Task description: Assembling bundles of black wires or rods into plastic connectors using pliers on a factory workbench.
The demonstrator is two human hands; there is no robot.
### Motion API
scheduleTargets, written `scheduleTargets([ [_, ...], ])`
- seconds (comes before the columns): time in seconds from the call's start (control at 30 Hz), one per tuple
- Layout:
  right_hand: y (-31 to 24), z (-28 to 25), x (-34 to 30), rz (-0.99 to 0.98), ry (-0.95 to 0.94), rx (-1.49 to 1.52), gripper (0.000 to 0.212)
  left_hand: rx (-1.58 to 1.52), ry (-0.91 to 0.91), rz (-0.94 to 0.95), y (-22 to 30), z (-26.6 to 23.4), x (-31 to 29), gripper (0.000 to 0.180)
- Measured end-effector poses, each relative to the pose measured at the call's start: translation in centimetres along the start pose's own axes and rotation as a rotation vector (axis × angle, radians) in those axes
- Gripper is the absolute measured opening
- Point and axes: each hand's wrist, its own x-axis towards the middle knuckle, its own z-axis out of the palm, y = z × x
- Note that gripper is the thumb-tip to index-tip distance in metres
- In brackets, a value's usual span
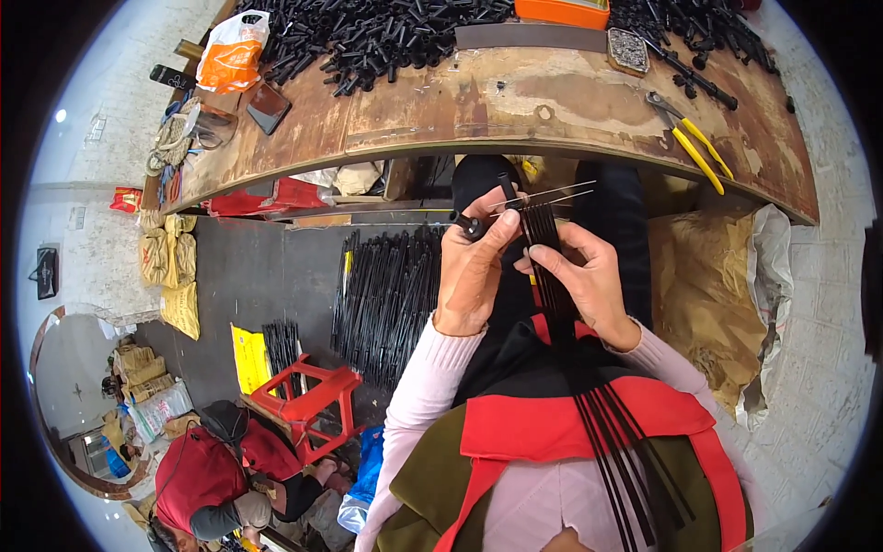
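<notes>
In front of my body, my left hand (pixel 472 276) is closed, thumb pressed against a black tube-shaped part (pixel 505 187). Another short black tube (pixel 467 224) pokes out beside its fingers. Thin metal wires (pixel 563 194) stick out to the right above the left thumb. My right hand (pixel 589 281) pinches a bundle of thin black rods (pixel 543 244) between thumb and fingers. The rods meet the wires at their upper ends and run down over my red and black apron (pixel 589 419), fanning out at the bottom. Fingers hide how tubes, wires and rods join.
A curved wooden workbench (pixel 414 115) bears a heap of black tube parts (pixel 368 46), yellow-handled pliers (pixel 699 147), a tin of small metal pieces (pixel 628 51) and a phone (pixel 269 108). Bundled black rods (pixel 386 304), a red stool (pixel 313 405) and a bent-over person (pixel 207 478) are at left.
</notes>
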Motion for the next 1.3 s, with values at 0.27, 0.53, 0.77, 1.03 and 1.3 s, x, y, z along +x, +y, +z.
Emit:
scheduleTargets([
  [0.27,-0.4,-1.0,0.7,0.128,-0.089,0.085,0.023,-0.035,-0.065,-0.064,0.4,-0.4,-0.1,0.036],
  [0.53,-0.4,-1.3,0.9,0.151,-0.128,0.145,0.021,-0.082,-0.033,-0.184,-0.7,-1.5,0.5,0.037],
  [0.77,0.0,-1.9,1.2,0.157,-0.178,0.250,0.026,-0.056,-0.251,-0.268,0.3,-0.5,0.4,0.042],
  [1.03,0.1,-1.9,1.3,0.147,-0.202,0.166,0.035,-0.122,-0.240,-0.238,-0.4,-0.5,0.1,0.038],
  [1.3,-0.8,-1.2,0.5,0.140,-0.226,0.187,0.034,0.383,-0.388,0.141,6.5,4.5,4.1,0.042],
])
